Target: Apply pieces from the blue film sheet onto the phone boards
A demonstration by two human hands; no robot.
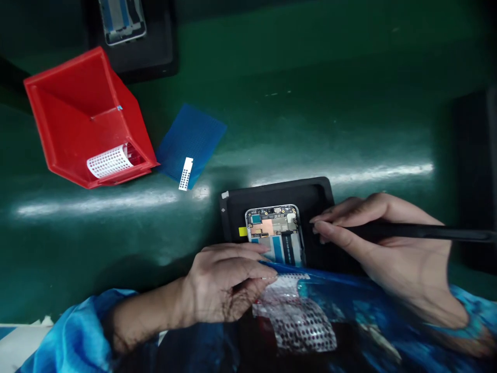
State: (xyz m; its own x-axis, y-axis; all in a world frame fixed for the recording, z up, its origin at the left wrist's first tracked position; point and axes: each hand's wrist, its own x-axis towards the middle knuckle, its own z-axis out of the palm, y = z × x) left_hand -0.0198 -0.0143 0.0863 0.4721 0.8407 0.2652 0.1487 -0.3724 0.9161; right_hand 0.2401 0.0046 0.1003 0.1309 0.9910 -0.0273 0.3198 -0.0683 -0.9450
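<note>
A phone with its circuit board exposed (274, 223) lies in a black tray (272, 194). My left hand (229, 282) lies over its lower left side, thumb and fingers closed on the edge of a shiny blue plastic film (322, 277). Behind or on that film is a white sheet with rows of dark dots (298, 321), near my body. My right hand (373, 233) is closed around a slim black tool (446, 232), possibly tweezers, beside the phone's right edge. The tool's tip is hidden by my fingers. The lower part of the phone is covered by the film.
A red bin (132, 111) stands at the left with a curled dotted sheet (111, 161) inside. Beside it lies a blue sheet (194, 129) bearing a small white dotted strip (186, 174). Another phone (122, 20) rests in a black tray (159, 59) at the back left.
</note>
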